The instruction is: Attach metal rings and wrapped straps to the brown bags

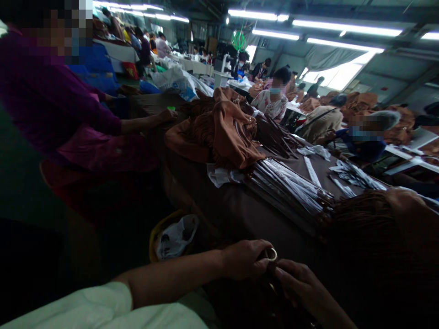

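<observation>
Facing a long brown counter (236, 214) carrying fringed tan leather bags (219, 132) and bundled straps (291, 192), you are holding your left hand (244, 260) and right hand (302, 288) close together, both clamped on a dark strap (270, 274) with a metal ring (272, 254), near the counter's edge.

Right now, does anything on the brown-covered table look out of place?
Slightly: crumpled white paper sticks out under the tan fringed leather pile, and a loose white strip lies apart from the bundled dark straps. Both look stray. The silver metal ring in the left hand looks fine.
</observation>
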{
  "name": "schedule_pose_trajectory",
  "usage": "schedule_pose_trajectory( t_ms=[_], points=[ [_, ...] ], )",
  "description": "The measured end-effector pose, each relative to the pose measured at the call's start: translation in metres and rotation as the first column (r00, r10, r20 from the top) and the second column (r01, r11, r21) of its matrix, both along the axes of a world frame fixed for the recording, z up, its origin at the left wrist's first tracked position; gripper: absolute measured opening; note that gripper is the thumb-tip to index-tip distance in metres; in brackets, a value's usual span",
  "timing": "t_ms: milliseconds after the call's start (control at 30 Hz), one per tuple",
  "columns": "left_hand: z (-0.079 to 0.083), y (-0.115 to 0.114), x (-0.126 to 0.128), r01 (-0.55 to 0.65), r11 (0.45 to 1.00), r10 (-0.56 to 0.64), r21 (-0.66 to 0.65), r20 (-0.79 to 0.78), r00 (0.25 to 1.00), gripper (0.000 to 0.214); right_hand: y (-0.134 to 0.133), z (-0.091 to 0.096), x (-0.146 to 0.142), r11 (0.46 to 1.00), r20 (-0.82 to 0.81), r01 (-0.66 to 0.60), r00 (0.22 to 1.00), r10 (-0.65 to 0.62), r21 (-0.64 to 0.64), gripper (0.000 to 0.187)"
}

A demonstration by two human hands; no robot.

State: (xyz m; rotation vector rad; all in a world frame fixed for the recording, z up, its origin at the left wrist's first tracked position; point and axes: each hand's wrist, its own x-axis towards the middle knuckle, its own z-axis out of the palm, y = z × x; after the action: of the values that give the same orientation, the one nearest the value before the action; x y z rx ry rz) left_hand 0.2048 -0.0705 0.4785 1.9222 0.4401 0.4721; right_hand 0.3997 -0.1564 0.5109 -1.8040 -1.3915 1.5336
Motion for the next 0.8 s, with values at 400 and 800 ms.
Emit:
schedule_pose_trajectory(
  t_ms=[400,800],
  points=[
    [-0.013,-0.009,0.008,-0.079,0.996,0.083,-0.052,0.068,0.994,0.030,0.000,0.005,-0.020,0.932,0.058,0.213,0.969,-0.240,0.295,0.039],
    [-0.014,-0.014,0.006,0.000,0.993,-0.007,0.117,0.059,0.998,0.038,-0.003,-0.007,-0.023,0.864,-0.321,0.500,0.809,-0.492,-0.065,0.049]
  ],
)
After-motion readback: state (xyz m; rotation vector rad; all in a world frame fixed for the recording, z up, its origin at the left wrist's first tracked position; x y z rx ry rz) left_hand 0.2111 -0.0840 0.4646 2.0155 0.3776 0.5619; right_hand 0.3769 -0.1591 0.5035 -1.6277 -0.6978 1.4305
